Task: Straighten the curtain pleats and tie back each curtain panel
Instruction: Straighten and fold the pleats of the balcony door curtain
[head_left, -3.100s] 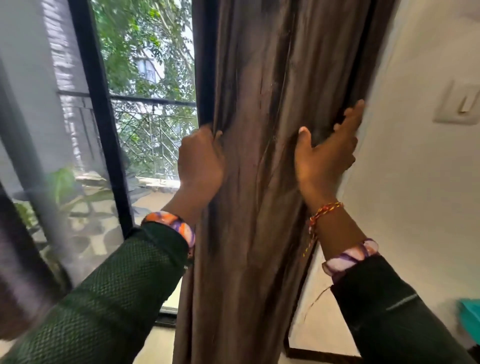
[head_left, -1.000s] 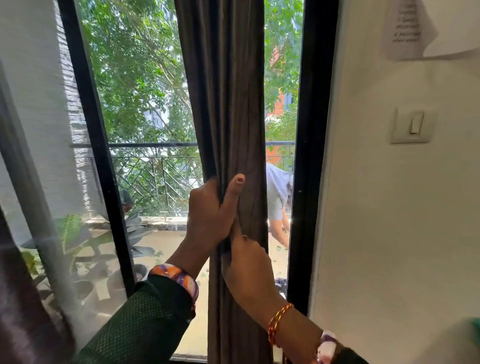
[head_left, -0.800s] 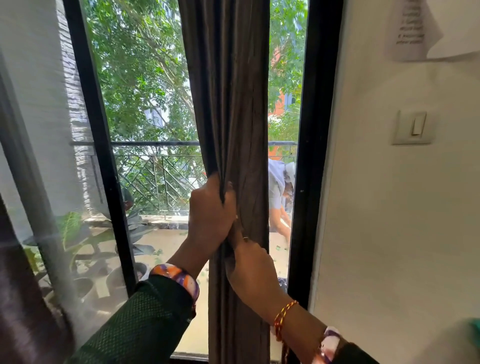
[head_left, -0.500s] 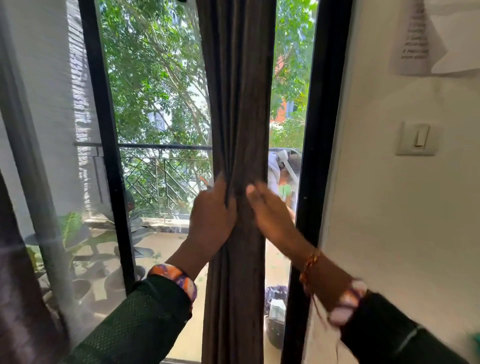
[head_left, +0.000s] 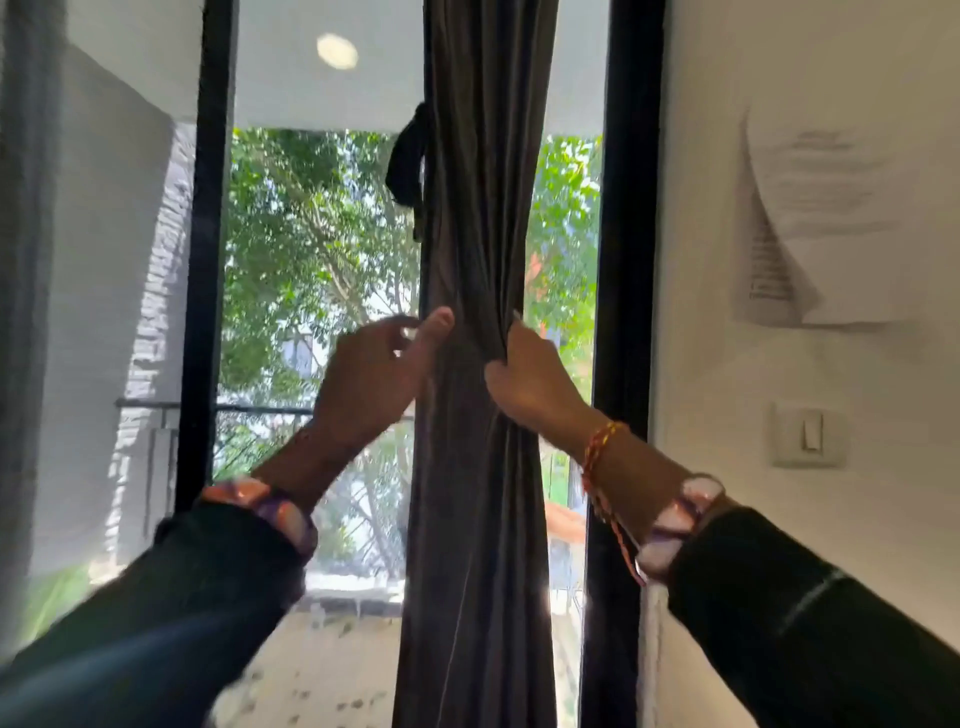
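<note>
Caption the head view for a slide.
Right hand grips gathered brown curtain; left hand touches its edge below the hanging tieback.

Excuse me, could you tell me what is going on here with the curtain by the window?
A person is gathering a dark brown curtain panel into a narrow bunch in front of the glass door. The right hand grips the bunched pleats from the right; the left hand is open at the curtain's left edge, thumb against the fabric. A dark tie-back strap dangles higher up, not yet wrapped around the panel.
</note>
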